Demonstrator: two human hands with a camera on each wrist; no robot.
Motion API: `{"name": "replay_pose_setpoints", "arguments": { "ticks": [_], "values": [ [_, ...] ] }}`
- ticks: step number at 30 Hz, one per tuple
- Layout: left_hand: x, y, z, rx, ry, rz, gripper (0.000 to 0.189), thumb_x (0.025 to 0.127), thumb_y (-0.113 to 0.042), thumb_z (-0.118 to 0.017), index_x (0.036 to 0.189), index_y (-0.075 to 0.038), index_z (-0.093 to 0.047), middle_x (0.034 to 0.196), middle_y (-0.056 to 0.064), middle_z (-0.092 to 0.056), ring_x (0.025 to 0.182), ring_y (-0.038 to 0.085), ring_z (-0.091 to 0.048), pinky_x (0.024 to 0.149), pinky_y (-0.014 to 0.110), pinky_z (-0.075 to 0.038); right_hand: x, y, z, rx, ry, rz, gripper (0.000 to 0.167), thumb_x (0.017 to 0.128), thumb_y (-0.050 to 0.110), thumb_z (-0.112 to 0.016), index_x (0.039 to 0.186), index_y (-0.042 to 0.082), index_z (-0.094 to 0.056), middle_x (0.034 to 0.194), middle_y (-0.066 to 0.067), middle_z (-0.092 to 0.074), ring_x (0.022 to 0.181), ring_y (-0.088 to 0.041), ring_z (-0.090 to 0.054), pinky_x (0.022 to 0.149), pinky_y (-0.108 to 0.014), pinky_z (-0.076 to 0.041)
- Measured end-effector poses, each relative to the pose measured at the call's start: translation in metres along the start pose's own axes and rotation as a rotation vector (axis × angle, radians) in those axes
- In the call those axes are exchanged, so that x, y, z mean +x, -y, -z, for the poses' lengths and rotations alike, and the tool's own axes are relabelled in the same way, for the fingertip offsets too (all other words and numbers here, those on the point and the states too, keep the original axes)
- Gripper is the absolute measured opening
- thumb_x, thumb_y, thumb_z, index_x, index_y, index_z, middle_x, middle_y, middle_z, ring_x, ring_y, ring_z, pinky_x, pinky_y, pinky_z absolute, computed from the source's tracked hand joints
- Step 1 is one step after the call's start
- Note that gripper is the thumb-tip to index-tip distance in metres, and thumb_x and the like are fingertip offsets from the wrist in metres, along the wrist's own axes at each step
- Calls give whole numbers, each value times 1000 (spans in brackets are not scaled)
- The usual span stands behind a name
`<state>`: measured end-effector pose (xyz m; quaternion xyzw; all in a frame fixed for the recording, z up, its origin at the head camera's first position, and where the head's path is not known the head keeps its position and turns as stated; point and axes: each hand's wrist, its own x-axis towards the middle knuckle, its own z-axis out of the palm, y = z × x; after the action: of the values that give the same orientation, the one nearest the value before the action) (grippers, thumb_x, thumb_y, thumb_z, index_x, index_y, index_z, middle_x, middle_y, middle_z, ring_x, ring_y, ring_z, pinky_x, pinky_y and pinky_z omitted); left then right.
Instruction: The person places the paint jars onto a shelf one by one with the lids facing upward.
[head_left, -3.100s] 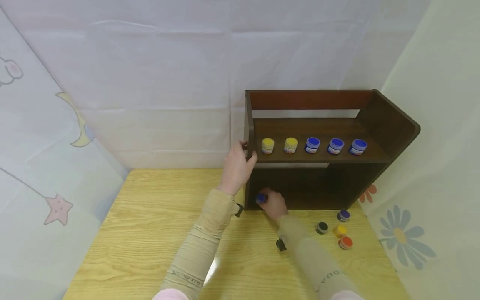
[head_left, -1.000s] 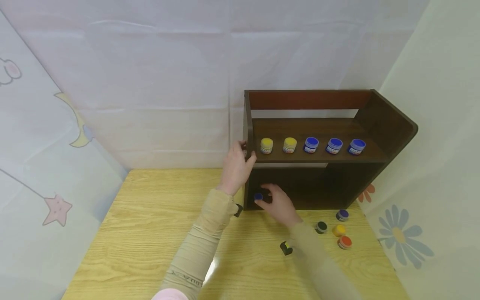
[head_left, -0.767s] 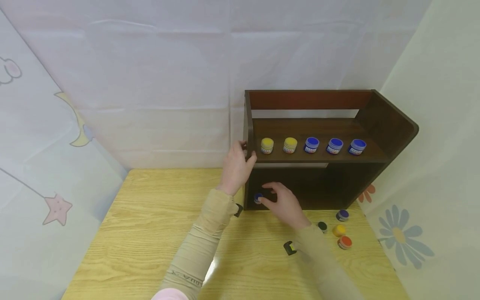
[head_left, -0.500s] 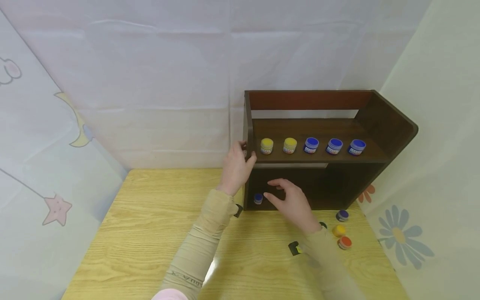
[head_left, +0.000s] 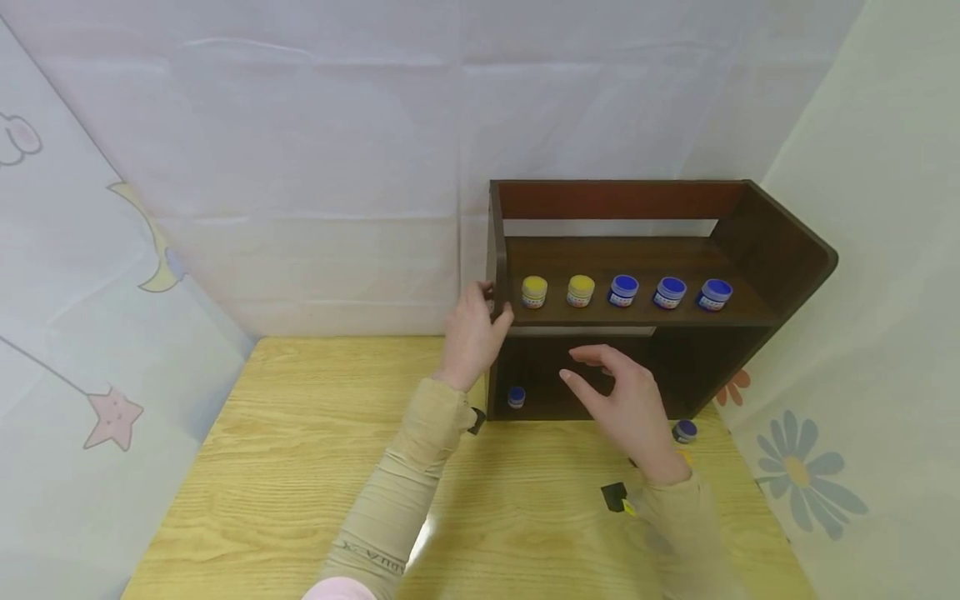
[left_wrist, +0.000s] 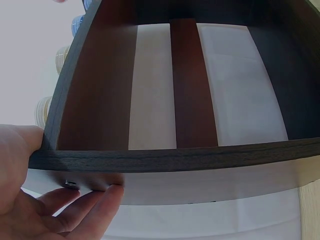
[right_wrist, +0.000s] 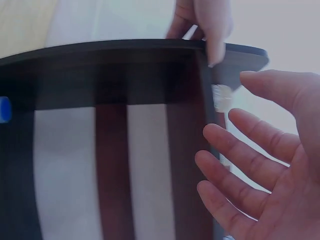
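Note:
My left hand point(head_left: 471, 337) grips the left side panel of a dark brown wooden shelf point(head_left: 637, 323). In the left wrist view its fingers point(left_wrist: 95, 210) lie on the outer face of the panel, with the thumb round by the front edge. My right hand point(head_left: 628, 408) is in front of the lower compartment, thumb and fingers apart, holding nothing. A small blue-lidded paint jar point(head_left: 516, 397) stands at the left end of the lower compartment, apart from the right hand. In the right wrist view the right palm and spread fingers point(right_wrist: 235, 150) show.
On the upper shelf stand two yellow paint jars point(head_left: 580, 292) and three blue paint jars point(head_left: 669, 292) in a row. A purple-blue jar point(head_left: 686, 431) stands on the wooden table point(head_left: 322, 467) by the shelf's right foot. The right arm mostly hides the other jars behind it.
My right hand has let go of the blue paint jar in the lower compartment and drawn back to the right, now covering jars on the table. The left hand stays on the shelf.

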<state>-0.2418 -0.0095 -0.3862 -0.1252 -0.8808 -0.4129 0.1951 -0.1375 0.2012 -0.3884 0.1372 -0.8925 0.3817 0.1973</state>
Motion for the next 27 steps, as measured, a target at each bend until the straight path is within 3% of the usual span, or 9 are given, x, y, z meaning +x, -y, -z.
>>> {"name": "replay_pose_setpoints", "arguments": {
  "ticks": [5, 15, 20, 27],
  "values": [
    [0, 0, 0, 8, 3, 1, 41, 99, -20, -64, 129, 6, -53, 120, 19, -63, 100, 30, -68, 79, 35, -59, -1, 5, 17, -33, -45, 3, 29, 94, 26, -77, 119, 12, -72, 116, -2, -71, 109, -23, -64, 92, -45, -49],
    [-1, -2, 0, 5, 4, -3, 41, 99, -19, -64, 129, 6, -53, 120, 19, -63, 99, 30, -67, 78, 35, -59, -10, 16, 47, -60, -150, -46, 26, 92, 21, -78, 116, 12, -73, 112, 1, -73, 105, -20, -65, 89, -16, -41],
    [-1, -2, 0, 15, -2, -7, 41, 99, -19, -64, 128, 6, -53, 119, 19, -63, 99, 30, -67, 78, 37, -59, -18, 18, 59, -62, -174, -89, 27, 93, 22, -78, 118, 13, -73, 114, 1, -73, 106, -17, -63, 90, -15, -41],
    [0, -2, -1, 18, -13, -16, 40, 99, -18, -64, 127, 6, -54, 118, 20, -64, 98, 30, -68, 78, 37, -60, -27, 13, 68, -41, -223, -152, 26, 93, 18, -78, 117, 10, -73, 113, -2, -73, 103, -2, -59, 89, -13, -41]
  ]
}}
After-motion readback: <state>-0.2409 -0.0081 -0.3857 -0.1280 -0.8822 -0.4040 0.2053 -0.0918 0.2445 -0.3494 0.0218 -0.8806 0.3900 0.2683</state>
